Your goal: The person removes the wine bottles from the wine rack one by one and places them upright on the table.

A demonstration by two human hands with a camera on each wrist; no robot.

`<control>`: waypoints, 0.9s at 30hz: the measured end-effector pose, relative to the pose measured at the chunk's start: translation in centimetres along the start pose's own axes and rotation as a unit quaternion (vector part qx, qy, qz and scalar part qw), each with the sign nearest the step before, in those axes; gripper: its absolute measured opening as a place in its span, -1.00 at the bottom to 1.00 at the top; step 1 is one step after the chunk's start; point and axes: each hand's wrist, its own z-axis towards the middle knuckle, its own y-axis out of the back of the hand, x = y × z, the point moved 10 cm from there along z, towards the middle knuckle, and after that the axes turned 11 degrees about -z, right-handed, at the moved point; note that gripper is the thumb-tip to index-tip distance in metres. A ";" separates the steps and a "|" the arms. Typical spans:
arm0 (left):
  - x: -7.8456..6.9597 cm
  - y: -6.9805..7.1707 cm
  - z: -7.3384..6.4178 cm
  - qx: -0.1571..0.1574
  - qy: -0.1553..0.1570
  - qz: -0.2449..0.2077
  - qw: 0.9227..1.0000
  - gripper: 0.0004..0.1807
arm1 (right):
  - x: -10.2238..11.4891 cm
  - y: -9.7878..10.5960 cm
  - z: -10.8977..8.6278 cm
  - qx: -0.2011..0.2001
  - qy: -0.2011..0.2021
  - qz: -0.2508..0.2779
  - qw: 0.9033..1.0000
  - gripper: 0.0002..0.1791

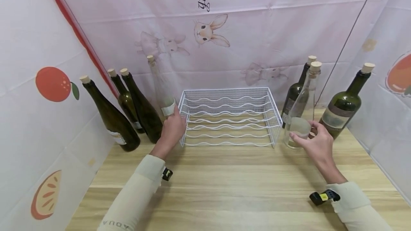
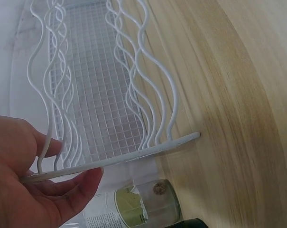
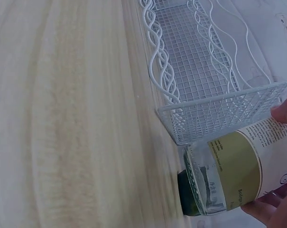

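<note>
A white wire wine rack (image 1: 226,104) with wavy bars stands on the wooden table. My left hand (image 1: 173,127) grips its left side; in the left wrist view the thumb lies over the wires and the fingers curl beneath the side bar (image 2: 119,159). On the right, my right hand (image 1: 319,145) holds a clear glass bottle (image 1: 300,129) low, around its label. This corked bottle stands roughly upright beside the rack's right end. In the right wrist view its label (image 3: 247,166) is white and olive, and part of the hand is cut off.
Left of the rack are another clear bottle (image 1: 163,88) and dark green bottles (image 1: 117,124), all corked. Two green bottles, one at the far right (image 1: 345,106) and one behind the held bottle (image 1: 293,92), stand near the wall cloth (image 1: 244,38). Bare tabletop (image 1: 231,184) lies in front.
</note>
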 end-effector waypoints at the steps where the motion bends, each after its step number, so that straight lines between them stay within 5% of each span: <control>1: 0.0 0.0 0.0 -0.003 -0.003 0.001 1.000 -0.33 | -0.1 -0.1 0.0 0.003 -0.002 -0.001 1.000 -0.10; 27: 0.3 0.1 0.0 -0.007 0.008 -0.009 1.000 -0.41 | -2.1 -1.9 0.8 0.039 -0.039 0.008 0.998 -0.08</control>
